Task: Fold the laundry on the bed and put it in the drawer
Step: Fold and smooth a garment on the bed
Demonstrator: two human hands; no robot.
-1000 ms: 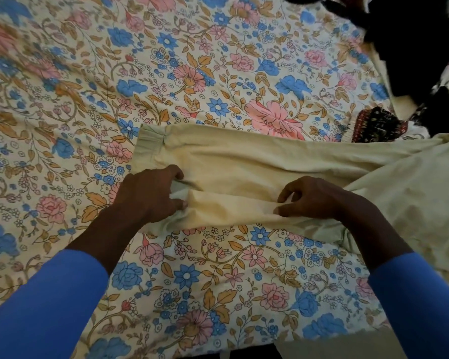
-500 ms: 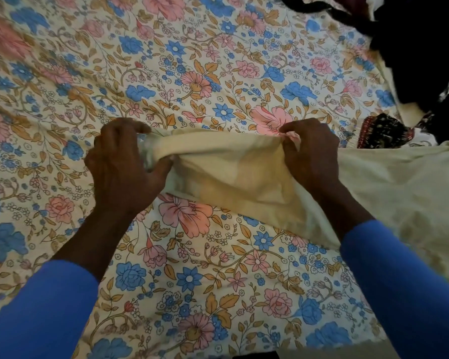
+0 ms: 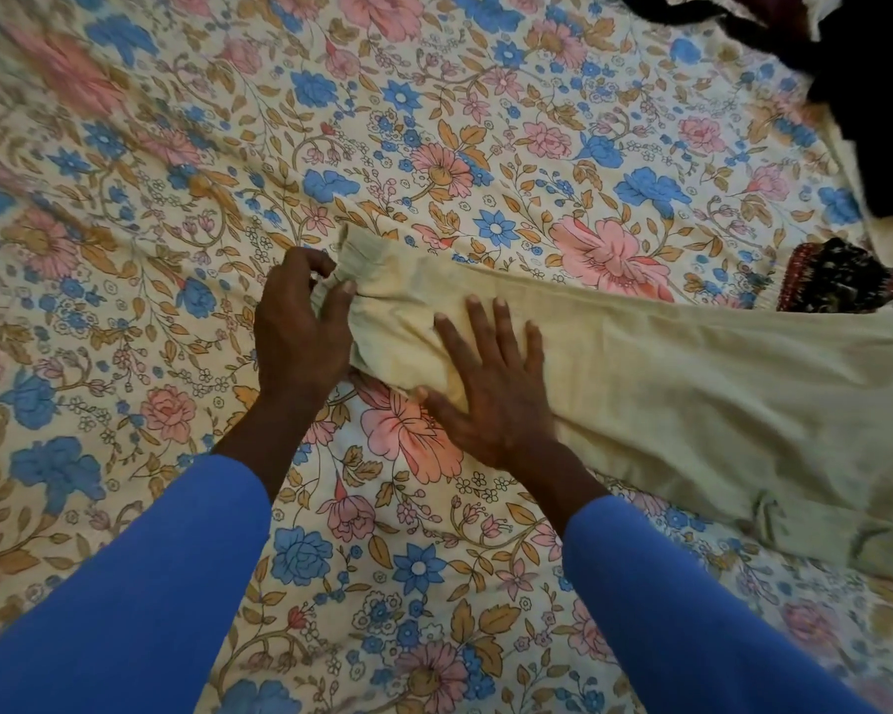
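A pale yellow garment (image 3: 666, 383) lies stretched across the flowered bed (image 3: 434, 121), running from the middle out to the right edge. The left hand (image 3: 300, 327) pinches its gathered cuff (image 3: 351, 273) between thumb and fingers. The right hand (image 3: 491, 389) lies flat on the cloth, fingers spread. Dark clothes (image 3: 877, 95), perhaps more laundry, sit blurred at the far right corner.

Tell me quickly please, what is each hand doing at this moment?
Left hand: closed, pinching the gathered cuff of the yellow garment.
Right hand: open, pressed flat on the yellow garment, holding nothing.
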